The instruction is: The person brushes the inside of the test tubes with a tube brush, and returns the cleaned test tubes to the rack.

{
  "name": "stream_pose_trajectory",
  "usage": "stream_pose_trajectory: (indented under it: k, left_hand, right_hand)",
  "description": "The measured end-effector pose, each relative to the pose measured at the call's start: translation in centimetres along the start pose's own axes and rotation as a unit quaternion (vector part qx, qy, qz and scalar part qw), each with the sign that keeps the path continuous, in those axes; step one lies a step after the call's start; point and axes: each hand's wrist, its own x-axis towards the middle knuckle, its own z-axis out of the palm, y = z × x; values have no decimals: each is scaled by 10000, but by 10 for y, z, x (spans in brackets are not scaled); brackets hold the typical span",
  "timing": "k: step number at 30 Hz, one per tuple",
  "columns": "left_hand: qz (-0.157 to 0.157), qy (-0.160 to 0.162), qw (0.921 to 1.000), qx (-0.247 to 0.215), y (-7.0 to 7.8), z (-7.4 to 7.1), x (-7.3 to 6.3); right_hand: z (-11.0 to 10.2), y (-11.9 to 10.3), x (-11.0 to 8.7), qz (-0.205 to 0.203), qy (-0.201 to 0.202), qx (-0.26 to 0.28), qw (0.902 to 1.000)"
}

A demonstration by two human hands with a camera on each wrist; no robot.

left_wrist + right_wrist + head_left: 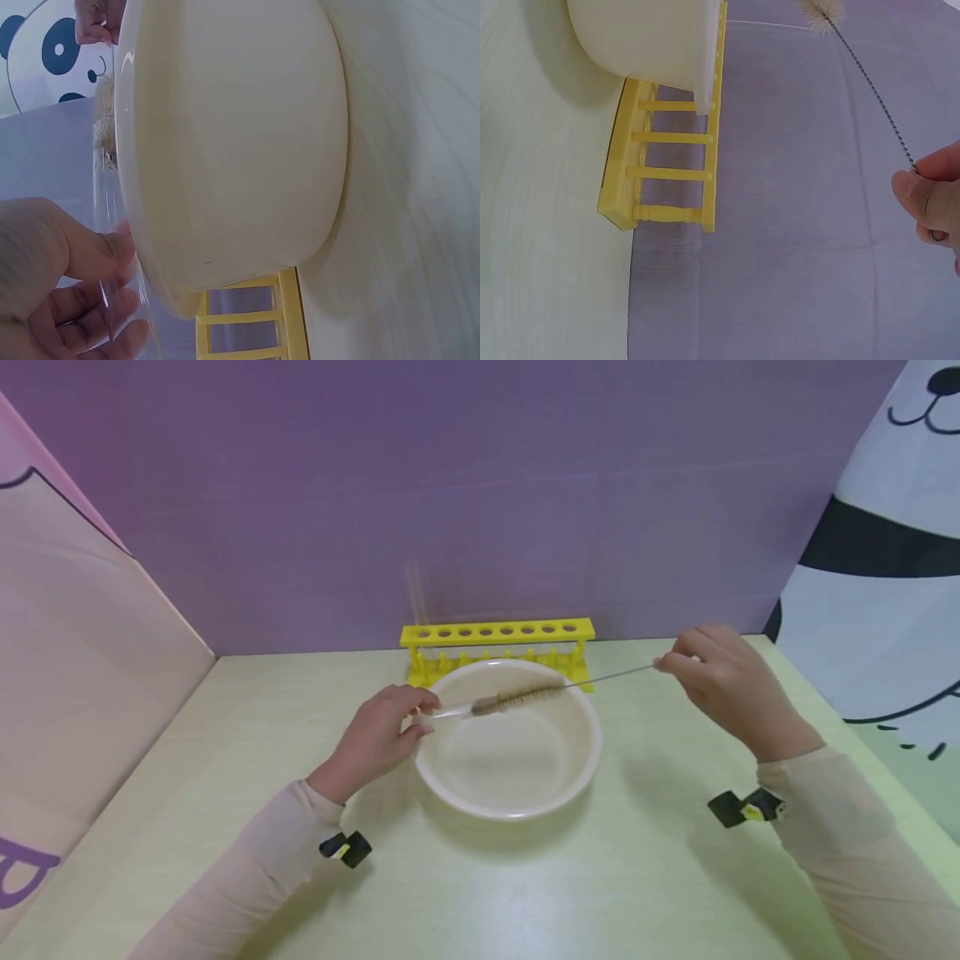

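Test tube [452, 712] tilts in the pinching left hand [377, 737], while the raised right hand [726, 683] pinches the brush [525, 696].

The pale, faintly grained table [487, 902] carried a cream basin [510, 816] beyond its middle, and a yellow rack [497, 638] just behind that, near the far edge.
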Motion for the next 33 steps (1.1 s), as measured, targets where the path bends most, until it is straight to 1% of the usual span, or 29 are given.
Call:
stream_pose_trajectory:
  k: [6,12,21,26,33]
  left_hand:
    - [58,76,9998,182,1,2,0]
    - [157,239,9991,305,3,2,0]
    - [219,392,9970,625,5,3,0]
    - [255,492,9958,733,6,3,0]
    - [232,537,9949,825,8,5,1]
  right_hand:
    - [-1,-3,2,187,-202,61,9996]
    - [-1,-5,2,356,-317,198,9987]
    - [0,-6,4,467,-397,348,9975]
    - [2,-6,4,468,-421,408,9972]
    - [3,-7,5,455,-494,442,9968]
